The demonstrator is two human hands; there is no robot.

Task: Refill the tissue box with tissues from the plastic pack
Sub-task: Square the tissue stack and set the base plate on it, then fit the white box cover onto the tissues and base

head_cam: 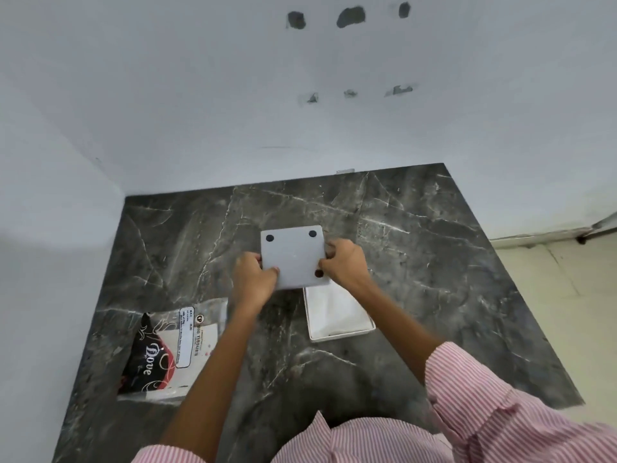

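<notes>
Both hands hold a white square panel (293, 253) with black round feet at its corners, the underside of the tissue box. My left hand (255, 279) grips its left edge and my right hand (345, 264) grips its right edge, above the dark marble counter (417, 262). Just nearer me lies a white open box part (337, 315) with white tissue inside. The plastic tissue pack (167, 352), clear with a black and red label, lies flat at the left with white tissues showing inside.
White walls close the counter at the back and left. The counter's right edge drops to a pale tiled floor (567, 295). My pink striped sleeves (500, 406) fill the bottom of the view.
</notes>
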